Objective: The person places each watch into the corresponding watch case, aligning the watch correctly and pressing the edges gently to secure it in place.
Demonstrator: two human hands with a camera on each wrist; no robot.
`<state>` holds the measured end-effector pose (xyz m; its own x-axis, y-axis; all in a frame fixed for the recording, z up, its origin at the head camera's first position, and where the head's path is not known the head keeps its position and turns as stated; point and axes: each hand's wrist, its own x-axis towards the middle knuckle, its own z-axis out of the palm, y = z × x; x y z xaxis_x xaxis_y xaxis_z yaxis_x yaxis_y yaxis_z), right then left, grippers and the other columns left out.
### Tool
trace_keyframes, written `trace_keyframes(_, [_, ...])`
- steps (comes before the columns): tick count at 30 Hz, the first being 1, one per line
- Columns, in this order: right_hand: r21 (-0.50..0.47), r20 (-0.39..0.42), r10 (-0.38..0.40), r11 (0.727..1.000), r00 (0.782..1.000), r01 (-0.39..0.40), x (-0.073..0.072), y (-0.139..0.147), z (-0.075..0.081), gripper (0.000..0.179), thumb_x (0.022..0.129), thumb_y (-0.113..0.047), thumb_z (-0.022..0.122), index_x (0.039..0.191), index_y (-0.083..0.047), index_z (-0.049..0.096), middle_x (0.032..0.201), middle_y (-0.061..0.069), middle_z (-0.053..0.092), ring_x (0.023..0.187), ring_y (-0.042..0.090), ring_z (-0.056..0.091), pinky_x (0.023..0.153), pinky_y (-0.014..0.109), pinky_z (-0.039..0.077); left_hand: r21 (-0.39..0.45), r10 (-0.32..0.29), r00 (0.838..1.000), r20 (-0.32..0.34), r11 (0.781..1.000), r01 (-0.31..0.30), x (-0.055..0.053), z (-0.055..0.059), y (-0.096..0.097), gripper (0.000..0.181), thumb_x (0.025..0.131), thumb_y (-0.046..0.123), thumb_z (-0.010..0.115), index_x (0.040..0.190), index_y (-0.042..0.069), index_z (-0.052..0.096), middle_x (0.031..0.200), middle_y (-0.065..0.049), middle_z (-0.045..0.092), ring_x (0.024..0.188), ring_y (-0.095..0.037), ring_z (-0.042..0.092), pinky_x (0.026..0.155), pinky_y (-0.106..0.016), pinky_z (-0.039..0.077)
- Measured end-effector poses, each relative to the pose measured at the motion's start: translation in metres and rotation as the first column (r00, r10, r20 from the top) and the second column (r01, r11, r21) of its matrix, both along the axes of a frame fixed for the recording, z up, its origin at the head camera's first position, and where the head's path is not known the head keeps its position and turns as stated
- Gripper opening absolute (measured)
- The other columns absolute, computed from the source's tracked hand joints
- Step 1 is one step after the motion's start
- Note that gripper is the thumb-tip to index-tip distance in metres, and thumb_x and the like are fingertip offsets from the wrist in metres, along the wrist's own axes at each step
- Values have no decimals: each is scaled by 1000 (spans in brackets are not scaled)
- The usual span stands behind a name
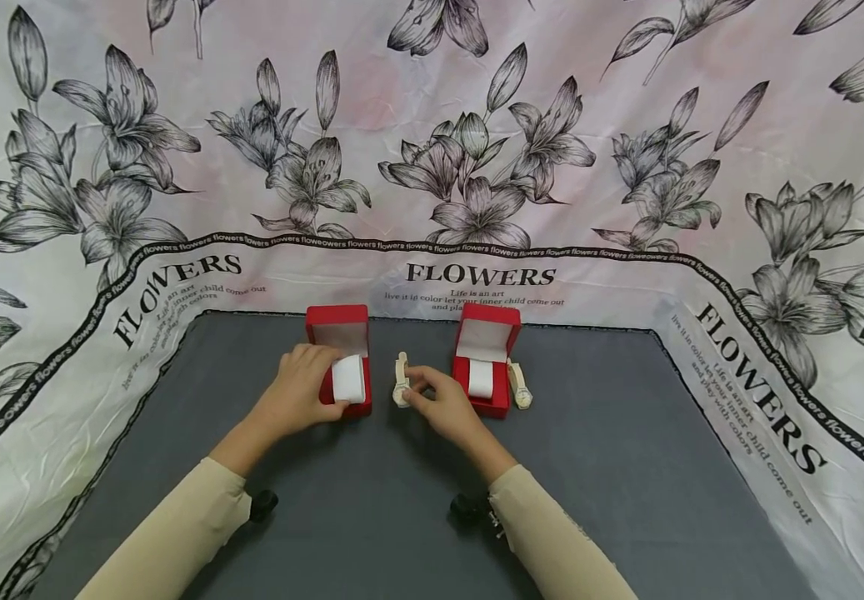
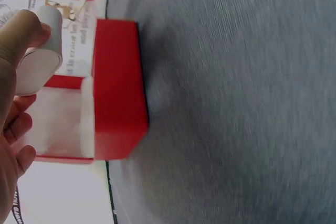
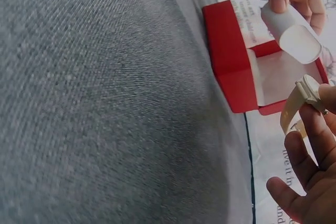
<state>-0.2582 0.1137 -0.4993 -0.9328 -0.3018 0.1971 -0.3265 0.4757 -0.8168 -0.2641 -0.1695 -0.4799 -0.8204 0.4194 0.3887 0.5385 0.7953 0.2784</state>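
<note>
My left hand (image 1: 297,385) pinches a white watch cushion (image 1: 349,380) between thumb and fingers, over an open red watch box (image 1: 337,315). In the left wrist view the cushion (image 2: 44,51) is lifted clear of the box (image 2: 119,93), and its rounded end shows. Just right of that box, my right hand (image 1: 442,404) holds a cream wristwatch (image 1: 401,392) by its case, with thumb and fingertips. The right wrist view shows the watch's round case (image 3: 311,86) edge-on and its strap curving down in a loop.
A second open red box (image 1: 488,315) with a white cushion (image 1: 480,379) inside stands right of my right hand. Another cream watch (image 1: 521,392) leans along its right side. Behind the grey tabletop (image 1: 596,467) rises a flower-printed cloth (image 1: 357,275).
</note>
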Motion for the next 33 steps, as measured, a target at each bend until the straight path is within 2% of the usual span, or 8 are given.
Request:
trace_keyframes(5, [-47, 1, 8, 999, 1000, -8, 4, 5, 8, 36, 97, -17, 71, 133, -17, 67, 95, 1, 68, 101, 20, 65, 94, 51, 51, 21, -5, 1000, -4, 1000, 5, 9, 5, 10, 74, 71, 34, 89, 131, 7, 56, 126, -12, 61, 120, -33, 47, 94, -54, 38])
trace_keyframes(10, [-94, 6, 10, 996, 1000, -10, 10, 7, 18, 36, 97, -15, 71, 133, -15, 67, 94, 3, 68, 105, 23, 65, 106, 56, 46, 44, -24, 1000, 3, 999, 24, 19, 7, 19, 75, 72, 32, 90, 135, 8, 56, 128, -11, 61, 120, -32, 47, 94, -54, 37])
trace_keyframes(13, [-122, 8, 22, 992, 1000, -21, 14, 7, 23, 37, 97, -15, 71, 133, -13, 66, 93, 5, 68, 101, 22, 64, 109, 57, 43, 54, -38, 999, 11, 998, 37, 24, 8, 24, 74, 72, 31, 90, 135, 10, 57, 129, -9, 60, 122, -30, 46, 94, -52, 37])
trace_keyframes(17, [-138, 18, 45, 990, 999, -42, 20, 7, 28, 37, 98, -15, 70, 134, -12, 65, 92, 5, 67, 91, 19, 62, 97, 52, 49, 47, -64, 998, 11, 997, 64, 32, 10, 32, 73, 73, 31, 89, 136, 13, 58, 133, -7, 59, 124, -28, 46, 94, -50, 37])
trace_keyframes(21, [-142, 11, 77, 987, 997, -74, 23, 4, 33, 35, 99, -14, 69, 134, -11, 65, 91, 4, 66, 86, 18, 60, 84, 46, 50, 27, -80, 997, 0, 996, 80, 37, 12, 40, 72, 75, 32, 89, 136, 14, 58, 134, -5, 59, 125, -27, 47, 96, -51, 37])
trace_keyframes(26, [-117, 8, 100, 988, 995, -98, 26, 0, 40, 34, 100, -15, 67, 134, -12, 65, 91, 4, 65, 85, 24, 59, 77, 40, 50, 23, -81, 996, -25, 996, 82, 43, 16, 47, 72, 73, 33, 91, 135, 14, 58, 131, -4, 60, 122, -26, 47, 96, -49, 38])
trace_keyframes(30, [-72, 17, 93, 993, 996, -92, 31, -1, 44, 34, 99, -17, 68, 133, -12, 66, 93, 4, 66, 90, 23, 61, 75, 34, 50, 8, -92, 994, -60, 996, 92, 47, 17, 51, 72, 71, 34, 91, 133, 13, 60, 129, -4, 61, 119, -25, 49, 94, -48, 39])
trace_keyframes(33, [-65, 19, 91, 994, 996, -90, 34, -1, 47, 34, 99, -18, 69, 132, -13, 67, 95, 3, 67, 94, 19, 61, 77, 34, 50, -7, -84, 994, -67, 996, 84, 51, 18, 53, 73, 71, 35, 91, 133, 12, 59, 130, -4, 61, 120, -25, 49, 94, -48, 39])
